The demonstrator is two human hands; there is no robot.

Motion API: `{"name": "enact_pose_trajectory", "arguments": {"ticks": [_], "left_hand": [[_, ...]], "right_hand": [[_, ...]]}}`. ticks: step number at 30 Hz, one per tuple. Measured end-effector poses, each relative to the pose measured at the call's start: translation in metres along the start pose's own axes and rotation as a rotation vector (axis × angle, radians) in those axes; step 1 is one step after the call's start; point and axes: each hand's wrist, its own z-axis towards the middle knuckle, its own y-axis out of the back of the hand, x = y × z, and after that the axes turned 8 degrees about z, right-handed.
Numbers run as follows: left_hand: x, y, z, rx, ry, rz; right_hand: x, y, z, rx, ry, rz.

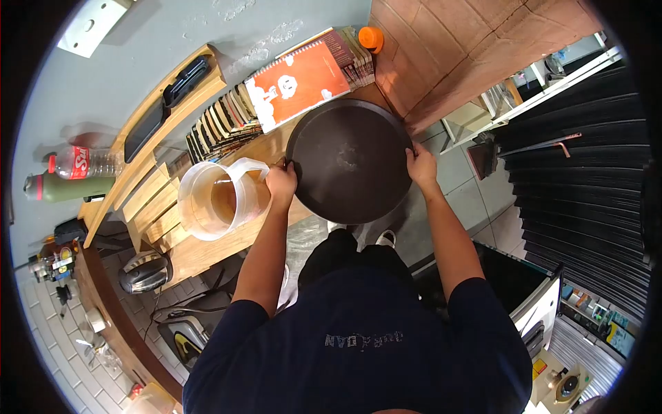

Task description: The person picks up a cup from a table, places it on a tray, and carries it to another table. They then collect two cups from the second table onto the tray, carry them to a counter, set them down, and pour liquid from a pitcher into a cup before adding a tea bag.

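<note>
A large round dark tray (352, 165) is held by its opposite edges in front of my body. My left hand (281, 181) grips its left edge, fingers closed around the rim. On the right edge, my right hand (421, 165) is closed in the same way. Just left of my left hand stands a translucent plastic pitcher (207, 200) with amber liquid in it, on the wooden bench. Behind the tray, a red spiral notebook (296, 86) lies on top of a row of books (224, 124).
An orange-capped item (371, 39) stands beside a brick column (441, 62). To the left are a wooden shelf (148, 131), a plastic bottle (79, 163), a green bottle (69, 188) and a metal kettle (145, 271). A black bin (496, 283) is at the lower right.
</note>
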Motion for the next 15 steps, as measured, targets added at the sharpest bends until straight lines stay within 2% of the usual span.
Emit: {"name": "enact_pose_trajectory", "arguments": {"ticks": [3, 5, 7, 12, 14, 15], "left_hand": [[0.0, -0.006, 0.001, 0.011, -0.018, 0.029], [0.0, -0.015, 0.001, -0.053, -0.014, 0.021], [0.0, -0.018, 0.003, -0.114, -0.011, 0.013], [0.001, -0.022, 0.006, -0.026, 0.055, 0.034], [-0.002, -0.018, 0.001, -0.002, 0.063, 0.018], [-0.005, -0.014, -0.002, 0.024, 0.074, -0.002]], "right_hand": [[-0.009, -0.01, 0.008, -0.009, 0.021, -0.006], [-0.015, -0.017, 0.01, -0.168, 0.142, -0.017], [-0.014, -0.018, 0.013, -0.142, 0.15, -0.008], [-0.007, -0.02, 0.015, -0.121, 0.14, -0.041], [-0.008, -0.02, 0.016, 0.001, 0.025, -0.065], [-0.007, -0.019, 0.014, -0.003, 0.022, -0.061]]}}
